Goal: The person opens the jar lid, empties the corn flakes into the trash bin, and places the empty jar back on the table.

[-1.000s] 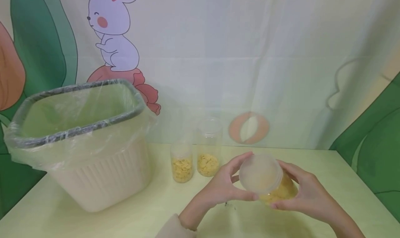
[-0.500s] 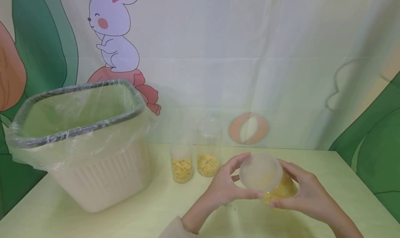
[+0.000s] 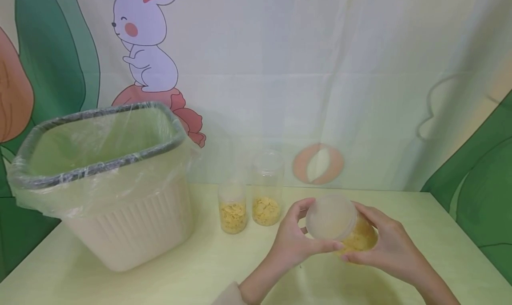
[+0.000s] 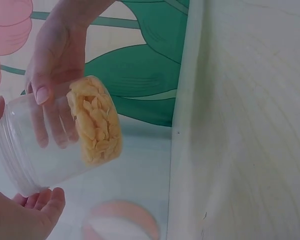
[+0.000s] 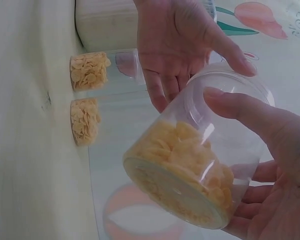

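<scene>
A clear plastic jar (image 3: pixel 362 237), part filled with yellow flakes, is held tilted above the table, its frosted lid (image 3: pixel 331 217) facing up and left. My left hand (image 3: pixel 294 239) grips around the lid, thumb along its near edge. Around the jar's body curls my right hand (image 3: pixel 391 246), thumb on the near side. In the right wrist view the flakes (image 5: pixel 182 160) lie toward the jar's base. Two more clear containers, a shorter jar (image 3: pixel 233 216) and a taller jar (image 3: pixel 266 209), stand upright beyond my left hand, each with yellow flakes at the bottom.
On the left of the table (image 3: pixel 224 265) stands a cream ribbed bin (image 3: pixel 136 229) with a dark rim and a clear plastic liner. A printed curtain (image 3: pixel 248 74) with a rabbit hangs behind the table's far edge.
The jar has shifted slightly left and up with both hands. My left thumb has slid a little to the right along the lid's near edge. The other containers stay put.
</scene>
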Motion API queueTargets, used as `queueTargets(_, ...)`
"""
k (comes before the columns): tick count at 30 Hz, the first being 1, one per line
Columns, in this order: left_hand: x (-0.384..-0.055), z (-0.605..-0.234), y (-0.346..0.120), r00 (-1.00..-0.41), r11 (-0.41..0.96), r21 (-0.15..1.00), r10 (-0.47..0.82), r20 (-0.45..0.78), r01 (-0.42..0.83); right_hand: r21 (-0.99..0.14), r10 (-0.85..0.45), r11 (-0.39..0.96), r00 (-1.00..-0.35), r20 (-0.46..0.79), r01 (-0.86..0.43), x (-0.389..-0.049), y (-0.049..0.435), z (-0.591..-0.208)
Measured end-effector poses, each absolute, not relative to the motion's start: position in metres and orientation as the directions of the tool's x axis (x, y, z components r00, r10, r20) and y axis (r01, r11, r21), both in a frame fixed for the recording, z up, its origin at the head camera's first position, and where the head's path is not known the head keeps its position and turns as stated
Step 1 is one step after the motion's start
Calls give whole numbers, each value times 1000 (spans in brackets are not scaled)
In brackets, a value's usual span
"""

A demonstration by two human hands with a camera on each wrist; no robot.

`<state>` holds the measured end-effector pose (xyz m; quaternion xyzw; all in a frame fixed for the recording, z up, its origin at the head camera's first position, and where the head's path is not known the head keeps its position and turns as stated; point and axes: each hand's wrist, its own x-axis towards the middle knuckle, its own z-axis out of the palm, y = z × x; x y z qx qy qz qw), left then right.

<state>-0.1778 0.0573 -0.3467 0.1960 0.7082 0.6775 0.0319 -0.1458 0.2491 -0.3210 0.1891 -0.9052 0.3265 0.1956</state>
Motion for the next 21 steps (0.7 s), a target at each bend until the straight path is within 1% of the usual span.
queueTargets(3, -178, -345, 55, -910, 3, 976, 362, 202, 218, -500, -216, 729, -850, 480, -468, -146, 250, -321)
queueTargets(6, -180, -343, 51, -883, -5, 978, 429, 191, 209, -510, -219, 723, -854, 471, -466, -146, 251, -321)
queueTargets(10, -186, -341, 42, -821, -35, 971, 527, 220, 239, -556, -229, 688, -866, 445, -467, -147, 252, -320)
queueTargets(13, -190, -339, 36, -764, -62, 961, 593, 254, 271, -561, -235, 683, -868, 437, -467, -147, 252, -320)
queueTargets(15, -192, -338, 33, -739, -68, 959, 623, 256, 275, -556, -240, 685, -867, 437, -470, -147, 252, -321)
queueTargets(18, -194, -338, 31, -720, -67, 961, 649, 246, 268, -558, -246, 681, -867, 434, -473, -146, 252, -320)
queueTargets(21, -195, -339, 31, -716, -65, 961, 654, 244, 268, -565, -251, 677, -870, 425, -471, -146, 253, -320)
